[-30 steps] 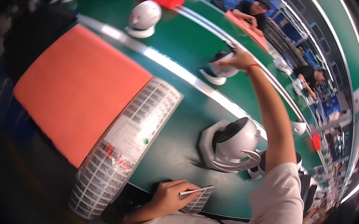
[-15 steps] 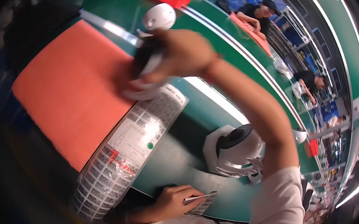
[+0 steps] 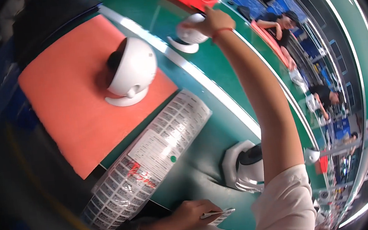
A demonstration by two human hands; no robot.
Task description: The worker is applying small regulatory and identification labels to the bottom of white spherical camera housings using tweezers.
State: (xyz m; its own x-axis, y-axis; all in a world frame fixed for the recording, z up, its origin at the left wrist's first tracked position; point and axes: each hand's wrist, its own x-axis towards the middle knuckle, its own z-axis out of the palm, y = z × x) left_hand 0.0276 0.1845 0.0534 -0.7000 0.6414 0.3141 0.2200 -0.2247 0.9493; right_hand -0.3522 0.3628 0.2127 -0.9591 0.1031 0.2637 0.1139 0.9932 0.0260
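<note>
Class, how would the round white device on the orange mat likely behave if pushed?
The round white device probably won't roll, since it stands on a thin base. Bulky above that base, it might tip under a high push. Its smooth shell looks rigid, perhaps slippery.

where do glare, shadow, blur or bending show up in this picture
Head view, now: glare washes out part of the plastic-wrapped label roll; a soft shadow falls on the orange mat, left of the white device; the right hand and the smaller-looking device at it look slightly blurred; the green table has a bowed far edge; the picture's corners go black.
</note>
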